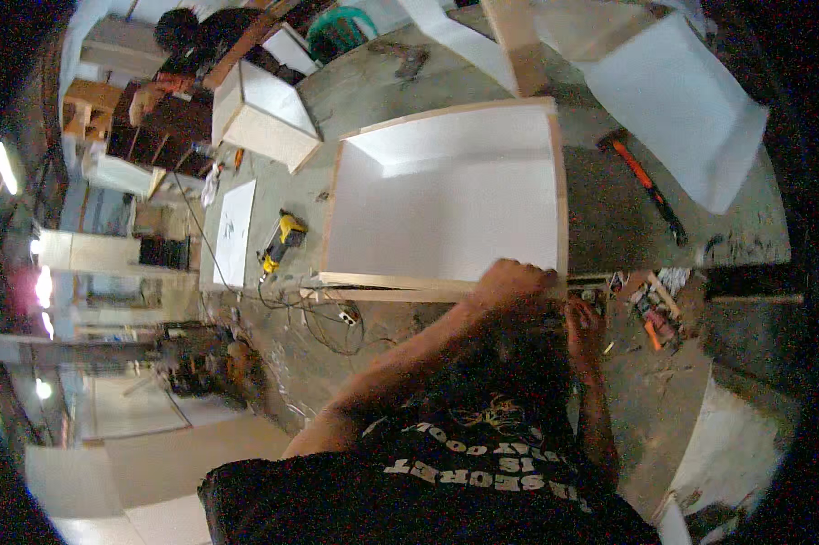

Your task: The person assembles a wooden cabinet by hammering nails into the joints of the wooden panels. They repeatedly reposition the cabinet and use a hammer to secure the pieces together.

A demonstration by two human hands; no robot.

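A shallow open box (446,209), white inside with pale wooden edges like a drawer, lies on the grey worktable in front of me. My left hand (516,282) is closed over its near edge at the right corner. Just below and right of that corner is my right hand (586,327), its fingers curled; whatever they may hold is too dark and blurred to make out. To the right of the box lies a hammer (646,188) with an orange and black handle. A yellow and black power tool (284,245) rests left of the box.
Beyond it stand another white box (269,116) and a large white panel (686,118). A white sheet (235,232) lies at the left. Cables with a socket (348,316) loop below the table edge, and loose tools (655,318) lie at right. Another person's hand (146,98) shows far left.
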